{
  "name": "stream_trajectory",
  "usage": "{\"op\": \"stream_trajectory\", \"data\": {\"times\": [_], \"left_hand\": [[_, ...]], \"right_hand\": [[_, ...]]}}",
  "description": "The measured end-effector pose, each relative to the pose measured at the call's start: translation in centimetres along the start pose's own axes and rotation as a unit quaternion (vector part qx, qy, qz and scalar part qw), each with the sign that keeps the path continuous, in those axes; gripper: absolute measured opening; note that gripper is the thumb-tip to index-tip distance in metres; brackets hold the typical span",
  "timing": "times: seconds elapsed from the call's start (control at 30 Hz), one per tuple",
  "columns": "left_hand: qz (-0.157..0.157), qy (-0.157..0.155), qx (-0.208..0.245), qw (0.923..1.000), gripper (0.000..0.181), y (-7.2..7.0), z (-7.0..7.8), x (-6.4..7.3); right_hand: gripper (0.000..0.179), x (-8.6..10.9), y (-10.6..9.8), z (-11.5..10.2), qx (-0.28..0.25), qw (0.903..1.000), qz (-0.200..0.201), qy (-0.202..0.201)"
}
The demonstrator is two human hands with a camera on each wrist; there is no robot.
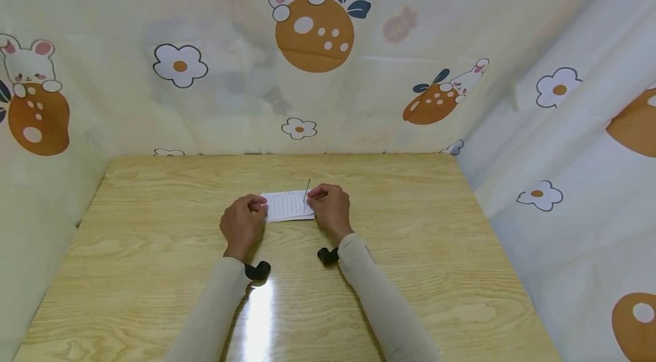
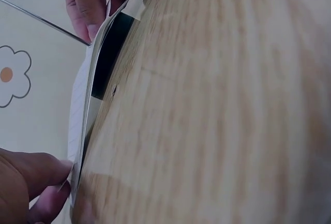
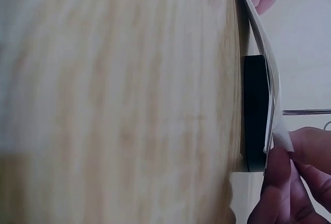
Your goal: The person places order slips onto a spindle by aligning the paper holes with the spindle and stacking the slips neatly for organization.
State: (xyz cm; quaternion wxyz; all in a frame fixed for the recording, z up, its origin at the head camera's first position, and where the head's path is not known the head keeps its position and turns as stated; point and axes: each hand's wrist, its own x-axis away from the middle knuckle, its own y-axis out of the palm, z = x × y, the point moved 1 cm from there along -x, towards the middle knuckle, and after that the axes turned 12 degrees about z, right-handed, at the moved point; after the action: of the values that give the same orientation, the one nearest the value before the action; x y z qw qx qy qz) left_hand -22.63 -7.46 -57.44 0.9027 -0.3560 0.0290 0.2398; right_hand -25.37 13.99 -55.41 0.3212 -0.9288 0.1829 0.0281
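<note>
A thin stack of white lined paper slips [image 1: 286, 206] spans the gap between the two hands. My left hand [image 1: 242, 224] pinches its left end between thumb and fingers. At the other end, my right hand [image 1: 332, 211] pinches the paper's right edge. A thin metal rod [image 1: 308, 186] rises from the paper just beside the right fingertips. Under the paper in the right wrist view sits a dark flat base [image 3: 256, 115], in line with the rod, like a receipt spike. The paper bows over this base, and its ends are raised off the table in the wrist views.
The light wood-grain table [image 1: 154, 271] extends around both forearms. A curtain [image 1: 215, 106] printed with rabbits, oranges and flowers hangs along the back and both sides. A black strap mount [image 1: 258, 271] is on the left wrist, another [image 1: 328, 256] on the right.
</note>
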Motion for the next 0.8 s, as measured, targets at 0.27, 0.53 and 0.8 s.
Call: {"op": "stream_trajectory", "data": {"times": [0.27, 0.53, 0.8], "left_hand": [[-0.002, 0.022, -0.005, 0.9997, 0.016, -0.5, 0.0, 0.1], [-0.012, 0.088, -0.035, 0.9954, 0.036, -1.2, 0.2, 0.7], [-0.085, 0.227, -0.118, 0.9631, 0.066, -1.8, 1.3, 1.8]], "right_hand": [[0.004, 0.2, -0.2, 0.1, 0.03, 0.9993, -0.01, -0.02], [0.011, 1.3, -0.9, 0.1, 0.068, 0.9956, -0.043, -0.047], [0.036, 2.6, -1.4, -0.2, 0.162, 0.9754, -0.074, -0.129]]}}
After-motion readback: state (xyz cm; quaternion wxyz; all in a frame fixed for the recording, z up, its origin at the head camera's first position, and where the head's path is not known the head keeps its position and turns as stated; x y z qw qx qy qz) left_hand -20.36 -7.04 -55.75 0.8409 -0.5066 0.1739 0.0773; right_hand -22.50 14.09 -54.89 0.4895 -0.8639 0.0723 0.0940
